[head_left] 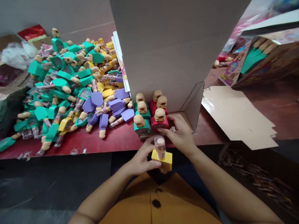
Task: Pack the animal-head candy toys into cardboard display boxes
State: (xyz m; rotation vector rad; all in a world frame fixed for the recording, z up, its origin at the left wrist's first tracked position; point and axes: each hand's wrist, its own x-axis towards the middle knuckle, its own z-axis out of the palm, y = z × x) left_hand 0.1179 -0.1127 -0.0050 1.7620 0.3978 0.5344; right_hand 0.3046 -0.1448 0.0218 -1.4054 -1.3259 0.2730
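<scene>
My left hand [144, 157] is closed around a yellow candy toy [164, 161], whose clear tube points up, in front of the table edge. My right hand [180, 134] grips the front red candy toy [159, 122] at its right side, its thumb on the near face. That toy stands in an upright open cardboard box [176, 44] with other red ones behind it. A row of green candy toys [142, 126] stands to their left in the box. Each toy in the box has a tan animal-like head on top.
A large heap of green, yellow and purple candy toys [61, 82] covers the table's left side. Flat cardboard [237, 115] lies right of the box. Farther right a printed carton [276, 57] holds green toys. The red table's front edge [89, 152] runs before me.
</scene>
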